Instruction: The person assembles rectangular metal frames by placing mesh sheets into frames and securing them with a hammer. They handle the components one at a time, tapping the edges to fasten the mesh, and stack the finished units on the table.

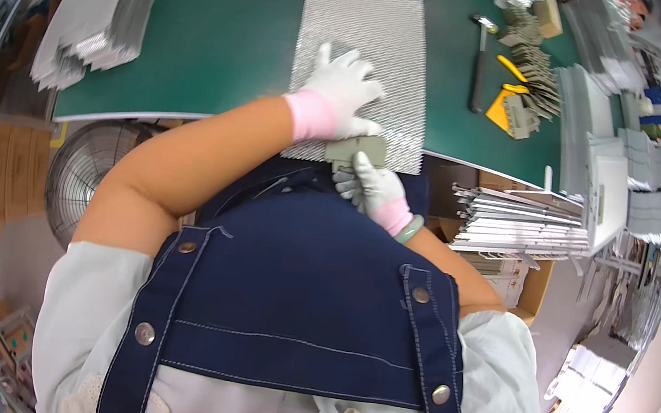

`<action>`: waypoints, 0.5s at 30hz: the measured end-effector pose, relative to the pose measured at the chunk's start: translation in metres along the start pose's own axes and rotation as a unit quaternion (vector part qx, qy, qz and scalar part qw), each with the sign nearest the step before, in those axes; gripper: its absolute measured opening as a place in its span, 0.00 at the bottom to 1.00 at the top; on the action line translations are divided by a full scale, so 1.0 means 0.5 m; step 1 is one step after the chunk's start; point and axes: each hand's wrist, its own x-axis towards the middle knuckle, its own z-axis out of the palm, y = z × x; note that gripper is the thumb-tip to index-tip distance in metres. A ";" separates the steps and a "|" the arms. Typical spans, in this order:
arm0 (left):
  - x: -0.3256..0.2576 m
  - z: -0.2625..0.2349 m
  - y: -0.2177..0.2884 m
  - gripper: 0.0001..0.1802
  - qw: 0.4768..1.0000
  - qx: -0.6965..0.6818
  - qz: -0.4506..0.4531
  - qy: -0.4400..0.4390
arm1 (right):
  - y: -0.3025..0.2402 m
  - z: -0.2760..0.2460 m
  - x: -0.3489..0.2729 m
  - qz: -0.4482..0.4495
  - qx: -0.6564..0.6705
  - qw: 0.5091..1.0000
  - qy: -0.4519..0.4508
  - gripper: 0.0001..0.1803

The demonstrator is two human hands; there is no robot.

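The step in hand looks like fixing a small grey-green block (357,149) onto the near edge of a silvery mesh sheet (368,43) that lies flat on the green tabletop (220,30), its near end just overhanging the tabletop's front edge. The left hand (345,89), in a white glove with a pink cuff, lies spread open and flat on the sheet, fingers splayed, pressing it down just beyond the block; it grips nothing. The right hand (375,187), gloved the same way, comes up from below the tabletop's edge and is closed around the block's lower side, one finger laid up across its face. By my judgement the next move calls for the sheet to be kept from sliding while the block is seated squarely along the edge, so the flat hand's pressure matters most. Further right on the tabletop lie a dark-handled tool (481,71), yellow-handled cutters (512,70) and a row of similar grey-green pieces (539,75), well apart from both hands. A stack of folded silvery sheets (105,6) sits at the far left.
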 end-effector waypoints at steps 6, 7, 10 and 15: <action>-0.003 0.022 0.006 0.24 1.000 0.015 0.011 0.024 | 0.010 0.031 0.011 -0.015 0.048 0.997 0.058 0.25; -0.002 0.017 0.002 0.24 1.000 0.016 0.009 0.019 | 0.004 0.035 0.012 -0.013 0.054 0.997 0.056 0.24; -0.005 -0.015 0.009 0.32 0.999 0.027 0.043 0.019 | -0.017 0.006 -0.003 0.035 0.070 0.996 -0.043 0.19; -0.116 -0.059 0.064 0.48 0.982 0.095 0.149 -0.068 | -0.112 -0.092 -0.089 0.054 -0.222 0.966 -0.118 0.20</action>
